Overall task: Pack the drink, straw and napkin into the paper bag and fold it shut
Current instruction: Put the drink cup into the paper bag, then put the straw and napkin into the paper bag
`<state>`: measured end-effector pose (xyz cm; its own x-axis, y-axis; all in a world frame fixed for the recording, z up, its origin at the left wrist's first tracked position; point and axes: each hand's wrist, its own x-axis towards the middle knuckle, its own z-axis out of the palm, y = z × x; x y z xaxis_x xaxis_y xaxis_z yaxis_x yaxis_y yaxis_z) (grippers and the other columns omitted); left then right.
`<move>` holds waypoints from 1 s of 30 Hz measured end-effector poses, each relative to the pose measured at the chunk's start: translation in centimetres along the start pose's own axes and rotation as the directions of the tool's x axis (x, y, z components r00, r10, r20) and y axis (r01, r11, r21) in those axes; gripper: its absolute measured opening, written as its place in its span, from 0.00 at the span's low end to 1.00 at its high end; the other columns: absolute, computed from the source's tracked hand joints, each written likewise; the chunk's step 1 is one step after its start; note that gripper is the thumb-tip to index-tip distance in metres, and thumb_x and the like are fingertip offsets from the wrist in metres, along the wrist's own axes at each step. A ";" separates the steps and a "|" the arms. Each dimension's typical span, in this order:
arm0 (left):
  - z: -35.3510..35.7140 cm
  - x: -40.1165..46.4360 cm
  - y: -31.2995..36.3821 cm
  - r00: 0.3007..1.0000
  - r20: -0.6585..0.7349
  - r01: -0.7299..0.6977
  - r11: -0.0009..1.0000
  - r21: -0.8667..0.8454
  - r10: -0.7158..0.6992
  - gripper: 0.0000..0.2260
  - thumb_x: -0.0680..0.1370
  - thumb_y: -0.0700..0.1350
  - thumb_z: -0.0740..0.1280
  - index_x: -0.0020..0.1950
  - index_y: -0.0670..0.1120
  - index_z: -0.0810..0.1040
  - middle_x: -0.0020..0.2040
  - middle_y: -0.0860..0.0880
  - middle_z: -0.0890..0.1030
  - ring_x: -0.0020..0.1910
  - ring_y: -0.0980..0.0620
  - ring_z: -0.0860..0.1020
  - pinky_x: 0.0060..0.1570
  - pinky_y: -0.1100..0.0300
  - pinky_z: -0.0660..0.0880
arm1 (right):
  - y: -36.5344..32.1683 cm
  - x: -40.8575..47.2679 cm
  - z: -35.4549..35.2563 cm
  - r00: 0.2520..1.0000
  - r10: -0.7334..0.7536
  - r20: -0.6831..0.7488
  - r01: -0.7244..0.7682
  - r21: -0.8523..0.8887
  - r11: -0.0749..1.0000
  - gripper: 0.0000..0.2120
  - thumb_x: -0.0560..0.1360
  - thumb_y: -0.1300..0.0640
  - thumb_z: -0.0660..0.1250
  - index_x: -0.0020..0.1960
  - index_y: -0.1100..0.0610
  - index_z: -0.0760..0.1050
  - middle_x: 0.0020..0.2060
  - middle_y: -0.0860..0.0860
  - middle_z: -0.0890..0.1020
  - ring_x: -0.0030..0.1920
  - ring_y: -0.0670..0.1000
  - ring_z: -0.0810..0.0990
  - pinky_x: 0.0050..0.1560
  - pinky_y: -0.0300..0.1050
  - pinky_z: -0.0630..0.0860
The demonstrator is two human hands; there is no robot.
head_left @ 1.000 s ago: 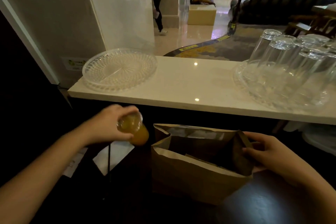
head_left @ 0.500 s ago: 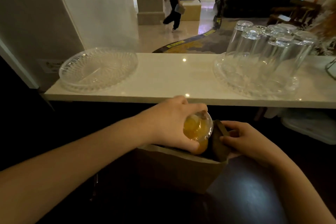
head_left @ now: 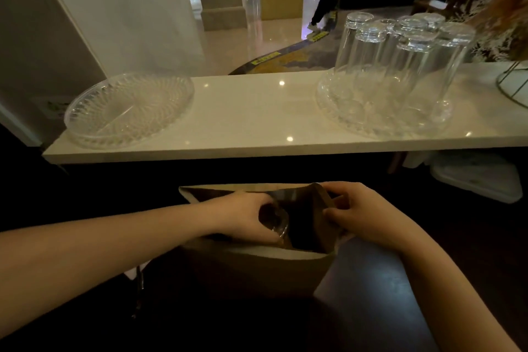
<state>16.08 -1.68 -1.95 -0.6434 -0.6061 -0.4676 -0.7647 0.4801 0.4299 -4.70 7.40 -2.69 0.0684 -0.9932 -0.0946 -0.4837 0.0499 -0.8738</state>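
Observation:
A brown paper bag (head_left: 251, 268) stands open on the dark lower counter in front of me. My left hand (head_left: 245, 216) reaches into its mouth from the left and grips the clear lidded cup of orange drink (head_left: 278, 230), which sits mostly inside the bag. My right hand (head_left: 360, 216) pinches the bag's right rim and holds the mouth apart. A dark straw (head_left: 139, 286) lies on the counter left of the bag, under my left forearm. Beside it a white corner of the napkin (head_left: 132, 273) shows; the rest is hidden.
A raised white stone ledge (head_left: 257, 111) runs across behind the bag. On it sit an empty cut-glass dish (head_left: 128, 108) at left and a glass tray with several upturned glasses (head_left: 400, 66) at right. A person walks in the lobby beyond.
My left hand has lowered the drink from above the bag's rim down into the bag. My right hand stays on the bag's right edge. The person behind has walked to the right.

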 end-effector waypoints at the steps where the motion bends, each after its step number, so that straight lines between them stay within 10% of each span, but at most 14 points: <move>1: 0.6 0.5 -0.1 1.000 -0.006 0.000 0.999 0.040 0.000 0.30 0.68 0.56 0.71 0.67 0.53 0.66 0.60 0.51 0.76 0.54 0.52 0.77 0.51 0.58 0.77 | 0.0 -0.1 0.1 1.000 -0.001 0.005 0.001 0.011 1.000 0.23 0.74 0.64 0.64 0.50 0.33 0.70 0.42 0.43 0.80 0.39 0.33 0.81 0.30 0.29 0.76; 8: 3.9 3.8 -1.8 0.999 0.026 0.011 0.920 0.392 -0.023 0.29 0.69 0.54 0.71 0.66 0.48 0.67 0.61 0.43 0.77 0.59 0.43 0.76 0.56 0.50 0.76 | 0.5 -0.9 0.6 0.999 -0.028 -0.019 0.029 0.044 0.999 0.24 0.75 0.64 0.63 0.55 0.33 0.70 0.41 0.40 0.80 0.40 0.32 0.80 0.30 0.26 0.74; 16: 8.0 5.1 -3.6 0.993 0.070 0.063 0.938 0.341 -0.092 0.16 0.81 0.46 0.53 0.68 0.45 0.65 0.67 0.41 0.70 0.64 0.43 0.70 0.63 0.56 0.64 | 0.7 -1.5 0.9 0.999 0.012 -0.047 -0.007 0.099 0.995 0.25 0.75 0.65 0.62 0.62 0.38 0.69 0.40 0.46 0.82 0.38 0.40 0.83 0.30 0.32 0.77; 21: 8.3 5.4 -3.1 0.991 0.065 0.079 0.914 0.398 -0.114 0.16 0.81 0.43 0.54 0.68 0.43 0.65 0.67 0.40 0.70 0.64 0.42 0.70 0.64 0.53 0.65 | 0.3 -1.8 0.9 0.997 -0.022 -0.069 0.031 0.130 0.991 0.32 0.75 0.65 0.62 0.47 0.24 0.67 0.39 0.46 0.82 0.40 0.40 0.83 0.30 0.31 0.78; 30: 3.7 2.5 -1.6 0.983 0.181 -0.004 0.972 0.233 -0.040 0.27 0.74 0.50 0.67 0.70 0.52 0.62 0.68 0.47 0.72 0.64 0.48 0.71 0.58 0.58 0.70 | 0.3 -1.8 0.5 0.999 -0.034 -0.028 0.039 0.170 0.985 0.30 0.75 0.66 0.62 0.51 0.27 0.71 0.44 0.37 0.83 0.40 0.42 0.84 0.31 0.33 0.78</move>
<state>15.54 -1.67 -6.68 -0.6085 -0.5001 -0.6161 -0.7496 0.6170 0.2395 -4.48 9.21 -3.03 0.0604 -0.9969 -0.0510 -0.3254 0.0287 -0.9452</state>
